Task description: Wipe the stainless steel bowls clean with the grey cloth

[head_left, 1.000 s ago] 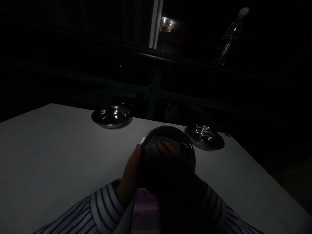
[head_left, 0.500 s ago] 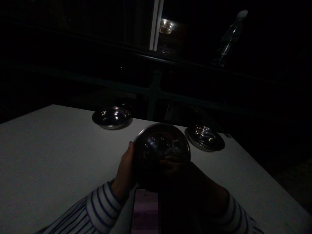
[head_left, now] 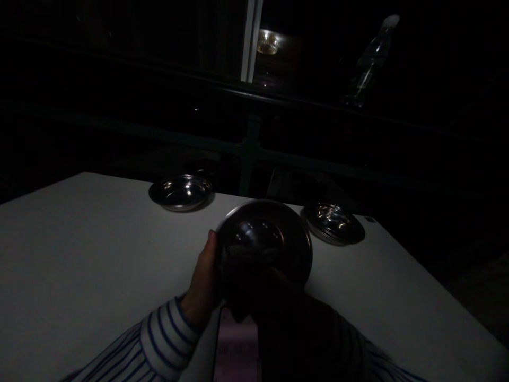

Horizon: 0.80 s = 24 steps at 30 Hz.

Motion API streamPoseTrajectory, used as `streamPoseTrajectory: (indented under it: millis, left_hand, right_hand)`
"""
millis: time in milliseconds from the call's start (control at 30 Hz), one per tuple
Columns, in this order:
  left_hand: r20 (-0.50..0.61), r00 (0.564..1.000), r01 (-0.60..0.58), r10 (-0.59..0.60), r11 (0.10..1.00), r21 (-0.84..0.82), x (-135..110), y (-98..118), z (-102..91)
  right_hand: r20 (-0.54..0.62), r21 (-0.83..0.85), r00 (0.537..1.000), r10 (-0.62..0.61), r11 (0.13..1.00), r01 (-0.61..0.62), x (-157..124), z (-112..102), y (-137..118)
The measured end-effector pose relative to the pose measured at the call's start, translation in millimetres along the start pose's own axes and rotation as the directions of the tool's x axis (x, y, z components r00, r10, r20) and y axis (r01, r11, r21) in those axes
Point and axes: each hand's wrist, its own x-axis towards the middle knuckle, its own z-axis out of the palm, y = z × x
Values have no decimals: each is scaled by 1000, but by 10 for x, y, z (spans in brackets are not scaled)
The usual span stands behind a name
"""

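Note:
A shiny metal bowl (head_left: 292,228) is tilted up in front of me, its inside facing me. My left hand (head_left: 202,284) grips its left rim, thumb on the edge and the fingers hidden behind. In deep shadow, my right hand (head_left: 274,292) is closed inside the lower part of the bowl. It presses a dark cloth with a fine dotted pattern (head_left: 231,250) against the inner wall; little of the cloth shows. Below the bowl lies a phone (head_left: 236,345) with a lit pinkish screen.
On the white table (head_left: 99,249), one metal bowl (head_left: 181,192) rests near the far edge at left. At right sit stacked metal bowls (head_left: 334,223). Beyond the table, a plastic bottle (head_left: 369,63) stands on a dark ledge. The surroundings are very dark.
My right hand has swept the cloth from the right side of the bowl's inside to the left and lower side. The left hand keeps its hold on the rim.

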Motion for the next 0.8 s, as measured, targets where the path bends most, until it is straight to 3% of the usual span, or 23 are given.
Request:
streamPoseTrajectory:
  millis: [100, 267, 367, 500, 567, 633, 800]
  left_hand:
    - [-34, 999, -20, 18, 998, -57, -22, 100, 39]
    - [-73, 994, -88, 83, 994, -63, -21, 131, 47]
    - [-67, 996, -68, 65, 997, -44, -24, 93, 48]
    - [-23, 1000, 11, -13, 998, -70, -66, 80, 87]
    - [-9, 999, 40, -41, 997, -71, -73, 93, 89]
    - [-24, 999, 33, -34, 998, -57, -54, 111, 64]
    - [-81, 997, -12, 12, 1000, -1, 43, 150, -46]
  right_hand:
    - [36, 60, 999, -18, 998, 16, -76, -93, -37]
    - [37, -153, 960, 278, 951, -269, -185, -155, -27]
    - [104, -70, 973, 206, 977, -199, -133, -131, -34]
    - [-61, 60, 997, 48, 997, -44, -10, 36, -81]
    - [-93, 29, 993, 73, 997, -70, -1, 116, -102]
    - [-41, -21, 993, 114, 993, -115, -44, 136, -100]
    - [29, -133, 976, 218, 968, -212, -196, -38, 18]
